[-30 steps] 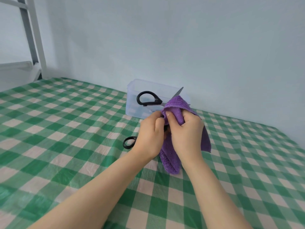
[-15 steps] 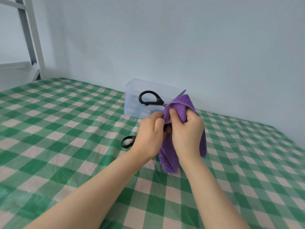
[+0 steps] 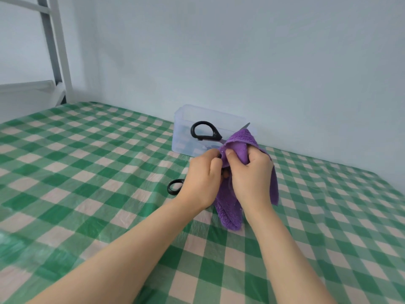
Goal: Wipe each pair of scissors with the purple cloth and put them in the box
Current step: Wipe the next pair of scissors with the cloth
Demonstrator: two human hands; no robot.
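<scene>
1. The left hand (image 3: 203,178) was curled tight about the scissors (image 3: 206,133) near the pivot, holding them spread wide above the checked table (image 3: 87,172), just in front of the box (image 3: 186,113).
2. The right hand (image 3: 252,174) pinched the purple cloth (image 3: 241,139) round one blade, with the thumb pressing.
3. My worry was the bare blade tip poking out above the cloth. A slipping thumb, or the handles closing, might nick a finger.
</scene>
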